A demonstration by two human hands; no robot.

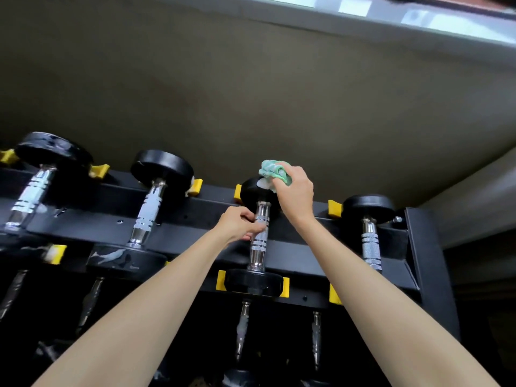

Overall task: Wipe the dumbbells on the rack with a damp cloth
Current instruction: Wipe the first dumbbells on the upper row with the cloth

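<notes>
A black dumbbell with a chrome handle (259, 247) lies across the top tier of the black rack (212, 208), third from the left. My left hand (240, 223) grips its handle near the far end. My right hand (293, 195) holds a crumpled green and white cloth (272, 171) and presses it against the top of the dumbbell's far head (252, 192). Its near head (252, 282) sits between yellow cradle tabs.
Three more dumbbells rest on the top tier: two on the left (148, 210) (30, 194), one on the right (370, 241). A lower tier holds several more. The rack's right upright (427, 275) stands close. A grey wall (251, 93) rises behind.
</notes>
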